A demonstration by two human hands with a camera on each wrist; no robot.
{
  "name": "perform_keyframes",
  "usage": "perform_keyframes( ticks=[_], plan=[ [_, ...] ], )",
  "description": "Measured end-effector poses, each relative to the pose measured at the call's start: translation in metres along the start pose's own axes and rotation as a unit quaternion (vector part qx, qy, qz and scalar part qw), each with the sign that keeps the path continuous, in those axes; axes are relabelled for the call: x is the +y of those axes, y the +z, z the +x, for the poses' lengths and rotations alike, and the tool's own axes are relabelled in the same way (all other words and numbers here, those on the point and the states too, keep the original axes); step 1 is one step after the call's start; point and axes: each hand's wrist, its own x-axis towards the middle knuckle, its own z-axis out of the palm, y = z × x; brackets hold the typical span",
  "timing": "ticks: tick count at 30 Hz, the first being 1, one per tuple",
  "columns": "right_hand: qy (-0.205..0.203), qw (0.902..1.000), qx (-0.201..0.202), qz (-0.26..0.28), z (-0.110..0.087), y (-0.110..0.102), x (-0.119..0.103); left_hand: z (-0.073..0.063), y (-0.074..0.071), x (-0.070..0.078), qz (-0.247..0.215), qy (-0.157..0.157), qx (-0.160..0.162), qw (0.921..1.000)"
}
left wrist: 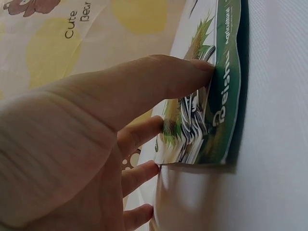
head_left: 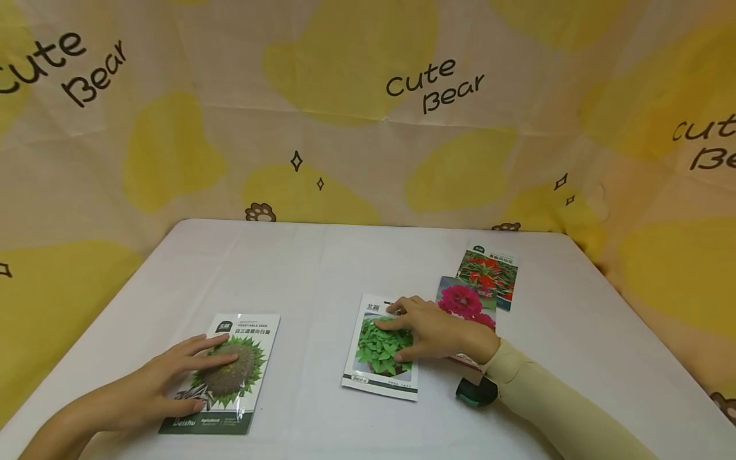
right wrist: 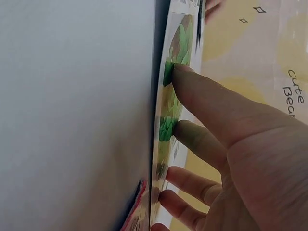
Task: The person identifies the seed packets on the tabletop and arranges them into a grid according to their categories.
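Two-handed positioning seems under way: the right hand (head_left: pixel 435 328), fingers spread, touches the leaf packet (head_left: pixel 374 352); the left hand (head_left: pixel 155 388), fingers also apart, the sunflower packet (head_left: pixel 244 367) left of it. Lifting either would likely call for pinching an edge.

Yellow-patched cloth backdrop (head_left: pixel 345 76), white table (head_left: pixel 305 275)

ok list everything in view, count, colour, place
Sunflower seed packet: 1, green and white, left
Leafy plant packet: 1, green and white, centre
Red flower packet: 1, red and green, back right
Pink flower packet: 1, pink, overlapping red flower packet
Unclear object: 1, black and green, beside sleeve
Table: 1, white, under packets
Cute Bear backdrop: 1, cream and yellow, behind table
Sleeve: 1, khaki, right arm
Left hand: 1, bare, left
Right hand: 1, bare, centre right
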Motion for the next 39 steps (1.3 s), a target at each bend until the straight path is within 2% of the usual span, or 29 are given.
perform_keyframes(
  ticks=[9, 16, 39],
  plan=[
    [-0.005, 0.9998, -0.01, -0.014, 0.005, 0.004, -0.012, 0.0, 0.0, -0.003, -0.019, 0.003, -0.002, 0.9998],
    [-0.004, 0.9998, -0.014, -0.012, 0.008, 0.008, -0.016, 0.001, 0.001, -0.005, -0.004, 0.027, 0.01, 0.9996],
    [-0.017, 0.9994, -0.017, -0.024, 0.012, 0.011, -0.027, 0.0, 0.001, -0.007, -0.011, 0.021, 0.004, 0.9997]
  ],
)
